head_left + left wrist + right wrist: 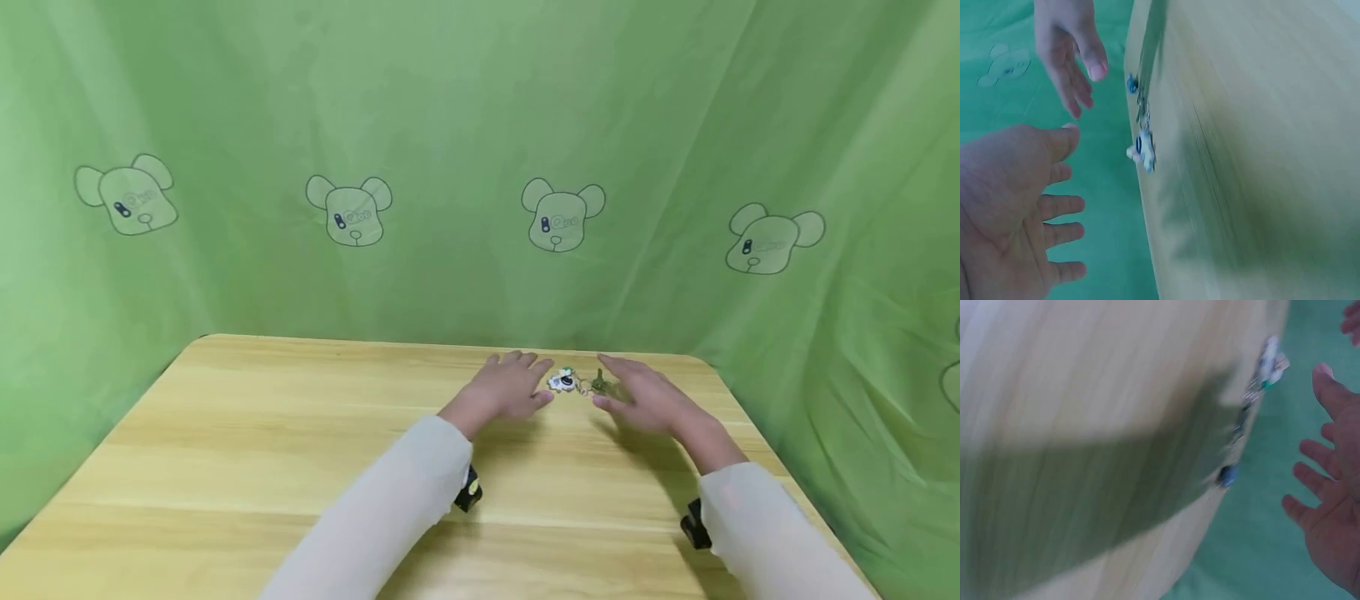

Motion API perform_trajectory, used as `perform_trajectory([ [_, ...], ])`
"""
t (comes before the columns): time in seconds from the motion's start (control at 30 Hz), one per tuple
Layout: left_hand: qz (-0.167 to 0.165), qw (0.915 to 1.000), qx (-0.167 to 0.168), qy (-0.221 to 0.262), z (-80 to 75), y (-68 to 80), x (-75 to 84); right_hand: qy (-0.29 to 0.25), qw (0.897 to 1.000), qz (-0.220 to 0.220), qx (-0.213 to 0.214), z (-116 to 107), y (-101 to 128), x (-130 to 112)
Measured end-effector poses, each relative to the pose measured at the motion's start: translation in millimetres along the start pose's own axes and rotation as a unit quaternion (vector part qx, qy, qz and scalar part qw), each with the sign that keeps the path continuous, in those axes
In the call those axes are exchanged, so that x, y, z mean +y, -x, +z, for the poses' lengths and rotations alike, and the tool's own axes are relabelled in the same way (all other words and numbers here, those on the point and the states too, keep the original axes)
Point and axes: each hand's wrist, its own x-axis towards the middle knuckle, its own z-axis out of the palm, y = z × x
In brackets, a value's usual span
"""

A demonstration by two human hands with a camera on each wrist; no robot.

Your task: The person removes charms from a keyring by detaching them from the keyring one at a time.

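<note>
Near the far edge of the pale wooden surface (300, 467) lies a small keychain (579, 382): a white-and-dark charm at its left end, a short metal chain in the middle, and a dark greenish key-like piece at its right end. It rests flat on the wood, between the two hands and touched by neither.

The left hand (512, 388) hovers just left of the charm, palm down, fingers straight and loosely spread, holding nothing. In the left wrist view the same left hand (1007, 206) shows an open palm with the fingers apart, and the keychain (1142, 147) sits just beyond the thumb.

The right hand (647, 398) is just right of the key-like end, likewise open, fingers extended toward the keychain and its thumb pointing inward. The right wrist view is blurred, but it shows the right hand (1329, 506) with fingers relaxed and apart, and the keychain (1254, 394) lying near the edge of the wood.

Both forearms wear light cream sleeves (390, 508), each with a black strap at the wrist. A green cloth backdrop (450, 125) printed with outlined bear heads hangs behind and around the surface.
</note>
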Motion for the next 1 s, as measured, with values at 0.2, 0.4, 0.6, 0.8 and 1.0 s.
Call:
perform_trajectory([
  [0.2,0.019,0.9976,-0.018,0.064,11.2,-31.7,16.2,0.014,1.0,0.015,0.004,3.6,1.1,34.4],
  [0.4,0.006,0.9968,-0.001,0.08,36.1,-51.8,9.3,0.001,1.0,0.015,0.022,16.7,-2.4,48.9],
  [0.6,0.046,0.9969,0.043,0.046,58.5,-77.9,15.9,0.008,0.999,0.035,0.037,20.7,-1.7,53.4],
  [0.8,0.053,0.997,0.053,0.022,64.5,-99.4,28.2,0.031,0.998,0.036,0.041,24.1,-10.6,50.1],
  [1.0,0.028,0.9987,0.042,-0.005,65.2,-107.3,28.0,0.05,0.996,0.048,0.049,37.1,-23.8,46.0],
])
